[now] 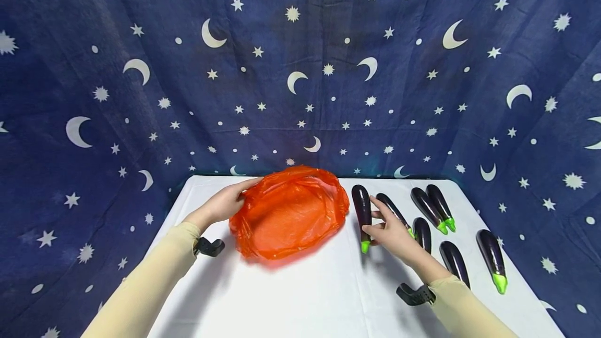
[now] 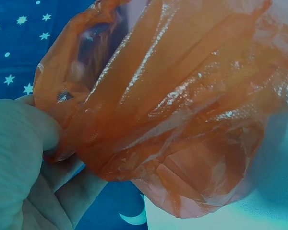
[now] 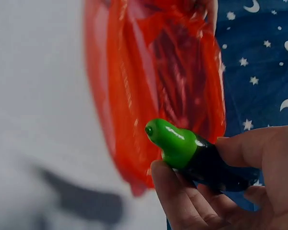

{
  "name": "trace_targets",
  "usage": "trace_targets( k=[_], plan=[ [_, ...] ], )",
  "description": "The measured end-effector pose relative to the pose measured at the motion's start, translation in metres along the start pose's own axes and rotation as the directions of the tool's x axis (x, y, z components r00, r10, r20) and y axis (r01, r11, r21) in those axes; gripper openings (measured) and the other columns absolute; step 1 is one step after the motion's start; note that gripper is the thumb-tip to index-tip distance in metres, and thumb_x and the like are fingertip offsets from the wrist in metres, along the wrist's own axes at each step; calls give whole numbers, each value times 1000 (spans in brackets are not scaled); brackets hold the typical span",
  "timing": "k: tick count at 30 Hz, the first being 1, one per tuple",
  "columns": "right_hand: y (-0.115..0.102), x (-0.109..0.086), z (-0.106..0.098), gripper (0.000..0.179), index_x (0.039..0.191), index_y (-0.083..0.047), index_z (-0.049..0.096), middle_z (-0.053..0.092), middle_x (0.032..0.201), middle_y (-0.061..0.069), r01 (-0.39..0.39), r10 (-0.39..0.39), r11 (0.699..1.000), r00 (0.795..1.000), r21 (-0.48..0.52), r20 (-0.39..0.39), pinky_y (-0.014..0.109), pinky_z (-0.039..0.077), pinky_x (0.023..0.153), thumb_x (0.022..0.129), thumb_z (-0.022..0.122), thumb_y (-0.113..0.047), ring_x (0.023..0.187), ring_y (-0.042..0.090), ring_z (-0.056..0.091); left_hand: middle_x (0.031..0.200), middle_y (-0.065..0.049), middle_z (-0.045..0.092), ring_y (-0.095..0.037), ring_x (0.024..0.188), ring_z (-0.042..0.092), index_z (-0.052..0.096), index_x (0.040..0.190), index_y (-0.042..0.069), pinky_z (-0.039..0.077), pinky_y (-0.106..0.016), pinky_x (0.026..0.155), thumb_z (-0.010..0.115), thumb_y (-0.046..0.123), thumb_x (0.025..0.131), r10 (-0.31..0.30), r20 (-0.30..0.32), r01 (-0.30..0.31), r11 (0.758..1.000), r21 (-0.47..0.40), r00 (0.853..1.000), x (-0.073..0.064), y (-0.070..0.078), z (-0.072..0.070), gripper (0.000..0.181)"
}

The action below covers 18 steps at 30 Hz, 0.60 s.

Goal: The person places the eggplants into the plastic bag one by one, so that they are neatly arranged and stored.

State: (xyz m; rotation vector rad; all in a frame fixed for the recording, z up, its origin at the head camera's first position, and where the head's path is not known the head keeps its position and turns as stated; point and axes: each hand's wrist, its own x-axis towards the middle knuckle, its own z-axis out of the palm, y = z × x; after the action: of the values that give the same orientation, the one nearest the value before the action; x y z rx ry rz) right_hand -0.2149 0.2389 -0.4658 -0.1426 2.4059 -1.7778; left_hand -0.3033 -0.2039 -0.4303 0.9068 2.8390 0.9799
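Observation:
A thin, see-through red plastic bag (image 1: 291,218) spreads at the middle of the table, its wide mouth showing in the head view. My left hand (image 1: 223,203) grips its left edge, with the film (image 2: 182,110) pinched by the thumb in the left wrist view. Just right of the bag, my right hand (image 1: 394,233) holds a dark purple eggplant (image 1: 361,205) between thumb and fingers. Its green stem end (image 3: 175,146) points away from the palm in the right wrist view, where the bag hangs behind it.
Several more eggplants lie on the right side of the white table (image 1: 281,301), one (image 1: 394,207) close behind my right hand and another (image 1: 490,254) near the right edge. A dark blue cloth (image 1: 300,67) with moons and stars surrounds the back and sides.

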Motion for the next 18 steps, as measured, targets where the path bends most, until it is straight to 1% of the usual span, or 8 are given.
trace_targets(
  k=[2,3,6,8,12,16,18],
  plan=[
    [-6,5,7,90,165,-17,18,46,143,30,5,-6,999,1000,39,29,48,61,71,93,71,-7,93,28,69,148,-9,56,-32,134,53,48,155,16,38,-52,113,48,-10,93,-1,2,1,1000,1,1000,1,0,1,67],
    [-8,8,11,89,165,-16,19,48,142,30,5,-8,999,999,51,44,49,60,72,93,71,-7,92,28,69,149,-9,55,-32,134,52,47,155,16,38,-52,113,48,-10,93,1,1,-1,1000,4,1000,2,0,1,67],
    [-14,17,25,86,164,-15,23,51,139,28,6,-14,997,996,82,92,49,60,72,93,70,-5,92,27,68,150,-9,54,-31,135,52,46,156,17,38,-50,114,48,-9,94,8,-6,-8,1000,18,1000,4,0,2,68],
    [-18,24,35,85,164,-15,24,52,138,27,-10,-3,995,992,101,123,48,61,71,92,70,-5,91,27,68,150,-9,54,-30,135,52,45,157,17,38,-49,114,48,-8,95,13,-13,-13,999,30,1000,5,1,2,67],
    [-29,40,57,84,163,-12,26,52,138,26,-68,48,991,984,112,173,47,60,72,92,71,-6,90,27,68,149,-10,55,-31,134,53,46,156,18,39,-48,114,49,-7,96,23,-32,-22,999,50,999,6,5,1,66],
    [-37,58,79,81,161,-12,31,56,134,24,-133,110,985,975,111,195,47,61,73,91,72,-5,89,28,69,150,-9,54,-29,135,52,46,156,18,38,-47,114,50,-8,95,40,-52,-37,997,67,998,7,7,2,67],
    [-38,67,90,80,160,-13,33,58,132,22,-160,137,982,970,103,199,45,62,71,91,73,-6,88,29,69,151,-9,52,-29,136,51,46,156,18,38,-47,115,50,-8,94,53,-58,-48,996,77,997,9,7,4,68]
  ],
)
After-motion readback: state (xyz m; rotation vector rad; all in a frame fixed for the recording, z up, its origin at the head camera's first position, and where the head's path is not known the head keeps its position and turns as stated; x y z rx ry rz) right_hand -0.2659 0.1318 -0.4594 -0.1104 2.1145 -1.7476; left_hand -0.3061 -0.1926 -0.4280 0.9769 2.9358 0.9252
